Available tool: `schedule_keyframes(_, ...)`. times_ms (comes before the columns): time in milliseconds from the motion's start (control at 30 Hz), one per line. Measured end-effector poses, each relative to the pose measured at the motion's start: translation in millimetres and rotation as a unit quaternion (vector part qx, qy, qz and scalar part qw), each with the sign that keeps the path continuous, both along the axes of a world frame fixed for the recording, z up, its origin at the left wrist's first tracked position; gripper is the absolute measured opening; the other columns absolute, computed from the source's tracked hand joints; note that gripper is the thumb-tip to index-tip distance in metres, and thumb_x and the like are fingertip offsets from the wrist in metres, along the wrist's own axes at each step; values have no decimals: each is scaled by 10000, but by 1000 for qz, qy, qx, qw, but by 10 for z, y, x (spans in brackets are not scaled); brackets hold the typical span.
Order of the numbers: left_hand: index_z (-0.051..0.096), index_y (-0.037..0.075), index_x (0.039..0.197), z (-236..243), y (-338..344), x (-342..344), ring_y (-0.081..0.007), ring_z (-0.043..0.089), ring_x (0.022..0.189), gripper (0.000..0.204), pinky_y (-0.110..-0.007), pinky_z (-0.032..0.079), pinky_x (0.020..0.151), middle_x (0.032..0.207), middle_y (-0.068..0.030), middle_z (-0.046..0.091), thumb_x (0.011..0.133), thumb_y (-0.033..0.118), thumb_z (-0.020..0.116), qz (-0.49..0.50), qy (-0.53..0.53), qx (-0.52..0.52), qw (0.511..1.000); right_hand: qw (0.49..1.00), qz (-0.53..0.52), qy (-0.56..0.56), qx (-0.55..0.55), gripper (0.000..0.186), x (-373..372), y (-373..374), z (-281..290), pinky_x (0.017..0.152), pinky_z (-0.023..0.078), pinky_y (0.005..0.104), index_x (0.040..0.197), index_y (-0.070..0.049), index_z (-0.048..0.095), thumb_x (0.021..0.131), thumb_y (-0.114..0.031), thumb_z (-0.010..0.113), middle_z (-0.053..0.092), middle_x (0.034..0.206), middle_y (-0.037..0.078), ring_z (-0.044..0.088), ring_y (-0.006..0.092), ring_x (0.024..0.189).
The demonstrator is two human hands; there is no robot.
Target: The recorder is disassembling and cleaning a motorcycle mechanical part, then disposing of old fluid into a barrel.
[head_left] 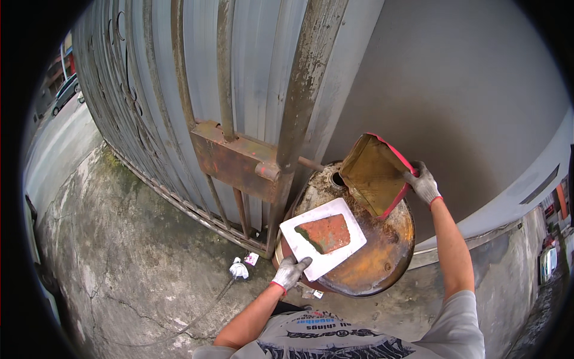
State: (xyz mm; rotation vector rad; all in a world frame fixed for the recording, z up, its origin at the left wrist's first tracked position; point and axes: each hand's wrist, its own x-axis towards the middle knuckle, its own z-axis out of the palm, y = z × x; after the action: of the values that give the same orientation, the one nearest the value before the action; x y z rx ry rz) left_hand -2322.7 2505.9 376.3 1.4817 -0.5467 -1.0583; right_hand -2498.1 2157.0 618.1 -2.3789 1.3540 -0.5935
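My left hand, in a grey work glove with a red cuff, grips the near left corner of a white square board, thumb on top. On that board lies a broken piece of reddish brick with a dark mossy edge. My right hand, gloved alike, is closed on the right edge of a flat brown square piece with a red border, held tilted. Both are over the top of a rusty metal drum, whose round bung hole shows by the brown piece. Whether the board touches the drum, I cannot tell.
A corrugated metal gate with rusty bars and a rusty lock box stands at the left of the drum. Behind the drum rises a grey wall. Crumpled white litter lies on the cracked concrete floor. A car stands far left.
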Motion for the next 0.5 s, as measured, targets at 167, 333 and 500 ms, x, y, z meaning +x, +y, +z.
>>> schedule_keyframes(167, 626, -52, 1027, 59, -28, 6, -116, 510, 557, 381, -288, 423, 523, 774, -49, 642, 888, 303, 639, -5, -24, 25, 999, 898, -107, -357, 235, 420, -753, -377, -960, 445, 489, 303, 1104, -26, 580, 857, -359, 642, 645, 832, 78, 616, 167, 591)
schedule_keyframes(333, 611, -66, 1079, -139, -97, -27, -121, 553, 725, 384, -271, 434, 635, 917, -59, 659, 872, 255, 658, 50, 119, -63, 990, 742, -94, -562, 354, 409, -1656, -255, -1784, 839, 536, 433, 1224, -15, 543, 901, -265, 566, 632, 1133, 151, 634, 301, 989)
schedule_keyframes(500, 549, -71, 1202, 133, -296, 32, -137, 577, 876, 431, -272, 450, 752, 1049, -77, 644, 883, 203, 643, 51, 132, -71, 987, 591, -112, -700, 385, 452, -2242, 261, -1915, 921, 494, 435, 1308, -11, 481, 947, -281, 487, 578, 1264, 165, 586, 307, 1118)
